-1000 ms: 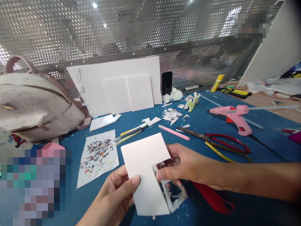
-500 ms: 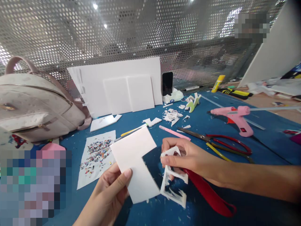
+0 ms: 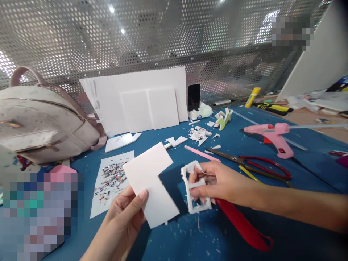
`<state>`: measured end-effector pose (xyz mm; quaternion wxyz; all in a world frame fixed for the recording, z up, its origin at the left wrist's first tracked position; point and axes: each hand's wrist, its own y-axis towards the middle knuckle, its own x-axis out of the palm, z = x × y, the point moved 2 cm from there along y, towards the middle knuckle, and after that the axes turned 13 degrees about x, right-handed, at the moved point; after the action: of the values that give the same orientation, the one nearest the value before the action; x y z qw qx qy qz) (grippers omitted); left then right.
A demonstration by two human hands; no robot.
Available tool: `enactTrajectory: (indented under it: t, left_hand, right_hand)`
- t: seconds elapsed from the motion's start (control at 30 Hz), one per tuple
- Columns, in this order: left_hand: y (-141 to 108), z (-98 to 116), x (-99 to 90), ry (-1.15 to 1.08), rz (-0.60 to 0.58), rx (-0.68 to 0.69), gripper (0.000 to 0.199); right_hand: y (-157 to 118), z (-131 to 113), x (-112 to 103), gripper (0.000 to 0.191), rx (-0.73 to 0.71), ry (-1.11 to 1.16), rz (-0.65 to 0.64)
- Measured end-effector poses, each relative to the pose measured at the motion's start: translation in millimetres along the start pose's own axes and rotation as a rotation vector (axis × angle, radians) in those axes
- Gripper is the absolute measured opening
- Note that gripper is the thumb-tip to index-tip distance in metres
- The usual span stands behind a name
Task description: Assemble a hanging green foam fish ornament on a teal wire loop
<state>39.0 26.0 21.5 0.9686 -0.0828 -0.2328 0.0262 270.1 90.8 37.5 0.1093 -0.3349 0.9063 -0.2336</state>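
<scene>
My left hand (image 3: 127,210) grips an L-shaped piece of white foam board (image 3: 148,185) between thumb and fingers, tilted up above the table. In my right hand (image 3: 210,183) is a small white foam frame (image 3: 191,208) with rough, ragged edges, pinched at its middle crossbar. A gap separates the two pieces. Below my right wrist lies a red strap-like object (image 3: 244,226); its upper end is hidden by the hand. Long-nosed scissors (image 3: 239,157) with red handles rest beyond that hand, beside a pink pen-like stick (image 3: 201,153).
A pink glue gun (image 3: 274,134) lies at the right, its cord trailing. White foam scraps (image 3: 199,133) are heaped behind the hands. Paper with many coloured bits (image 3: 112,177) lies left. A backpack (image 3: 46,123), leaning white boards (image 3: 133,105) and a phone (image 3: 194,96) stand at the back.
The foam frame has turned more upright, and my right fingers have shifted from its top to its crossbar. The L-shaped board has moved slightly left, widening the gap.
</scene>
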Motion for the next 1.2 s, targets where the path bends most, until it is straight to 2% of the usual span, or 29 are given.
enactTrajectory:
  t: [0.1, 0.17, 0.23, 0.27, 0.4, 0.5, 0.57, 0.63, 0.73, 0.8, 0.83, 0.9, 0.93, 0.97, 1.0, 1.1, 1.2]
  left_hand:
    - [-1, 2, -1.1, 0.005, 0.013, 0.0, 0.065]
    - [-1, 2, -2.3, 0.025, 0.017, -0.011, 0.066]
    - [-1, 1, -3.7, 0.042, 0.015, -0.023, 0.068]
    - [-1, 0, -4.4, 0.048, 0.011, -0.028, 0.068]
    - [-1, -4, -4.7, 0.066, -0.028, -0.054, 0.065]
    - [-4, -2, -3.0, 0.102, -0.058, -0.047, 0.06]
    - [-5, 0, -2.6, 0.152, -0.077, -0.041, 0.058]
    - [-5, 1, -4.0, 0.218, -0.097, -0.04, 0.058]
    - [-3, 1, -8.4, 0.313, -0.14, -0.022, 0.055]
    - [-1, 1, -10.8, 0.354, -0.171, 0.015, 0.054]
    - [0, 1, -11.4, 0.378, -0.186, 0.035, 0.053]
    - [1, 1, -11.6, 0.452, -0.214, 0.081, 0.05]
    - [2, 2, -11.4, 0.509, -0.23, 0.098, 0.048]
    - [2, 2, -11.2, 0.575, -0.255, 0.104, 0.047]
    - [2, 2, -10.8, 0.645, -0.293, 0.107, 0.046]
    - [5, 0, -9.0, 0.842, -0.449, 0.157, 0.043]
    - [7, -1, -5.4, 1.011, -0.56, 0.323, 0.043]
  right_hand:
    - [0, 4, -12, 0.033, -0.006, 0.001, 0.041]
    - [2, 1, -29, 0.035, -0.064, -0.092, 0.139]
    - [9, -7, -55, 0.037, -0.201, -0.308, 0.343]
    - [14, -12, -70, 0.038, -0.23, -0.347, 0.404]
    - [42, -25, -130, 0.048, -0.269, -0.468, 0.536]
    - [54, -27, -151, 0.062, -0.293, -0.603, 0.622]
    - [52, -27, -147, 0.066, -0.338, -0.695, 0.687]
    - [42, -27, -131, 0.061, -0.405, -0.772, 0.727]
    - [14, -28, -97, 0.04, -0.493, -0.872, 0.659]
    - [-7, -26, -73, 0.025, -0.575, -1.032, 0.484]
    - [-18, -22, -64, 0.025, -0.601, -1.092, 0.367]
    - [-36, -11, -49, 0.033, -0.595, -1.198, 0.141]
    - [-42, -4, -45, 0.042, -0.569, -1.277, 0.11]
    - [-47, 4, -43, 0.05, -0.589, -1.352, 0.139]
    - [-50, 11, -42, 0.05, -0.669, -1.423, 0.201]
    - [-51, 32, -39, 0.037, -0.923, -1.659, 0.324]
    - [-48, 41, -38, 0.033, -1.097, -1.767, 0.397]
